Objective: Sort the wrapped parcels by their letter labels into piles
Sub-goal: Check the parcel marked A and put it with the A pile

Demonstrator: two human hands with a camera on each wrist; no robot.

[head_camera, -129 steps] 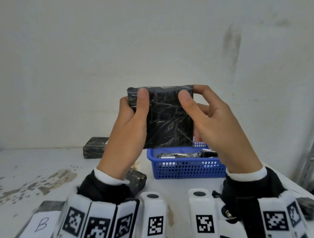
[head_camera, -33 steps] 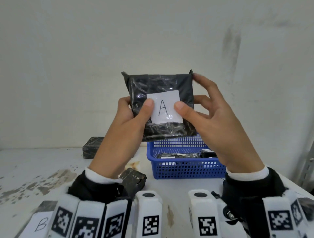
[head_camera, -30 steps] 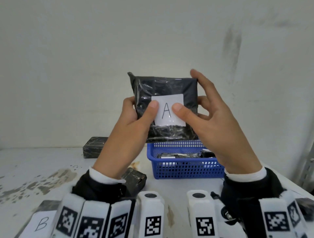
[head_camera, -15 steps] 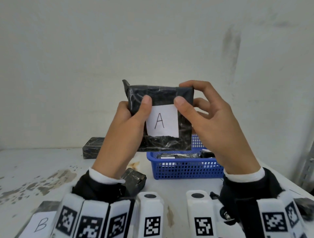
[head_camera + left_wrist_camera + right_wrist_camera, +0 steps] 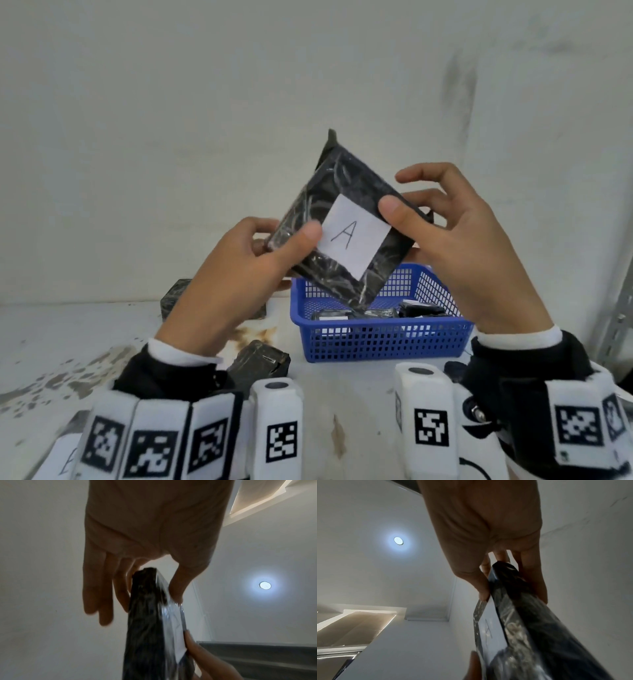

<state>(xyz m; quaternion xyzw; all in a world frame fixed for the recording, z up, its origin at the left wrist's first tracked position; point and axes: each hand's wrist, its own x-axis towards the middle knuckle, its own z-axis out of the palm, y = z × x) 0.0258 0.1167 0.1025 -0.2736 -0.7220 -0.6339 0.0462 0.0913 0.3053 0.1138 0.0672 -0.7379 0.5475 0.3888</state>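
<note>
Flat black plastic-wrapped parcel (image 5: pixel 342 219) with white "A" label (image 5: pixel 352 236), tilted like a diamond above the blue mesh plastic basket (image 5: pixel 380 337), pinched thumb-to-fingers at its lower-left by left hand (image 5: pixel 236 274), upper-right by right hand (image 5: pixel 472 246).

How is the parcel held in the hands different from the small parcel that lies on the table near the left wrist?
The held parcel is in the air, tilted, pinched by the left hand and the right hand; the small parcel on the table lies untouched. The held parcel shows a white label with the letter A; the small parcel on the table shows no label from here. The held parcel looks larger and flatter. Both are wrapped in shiny black film.
</note>
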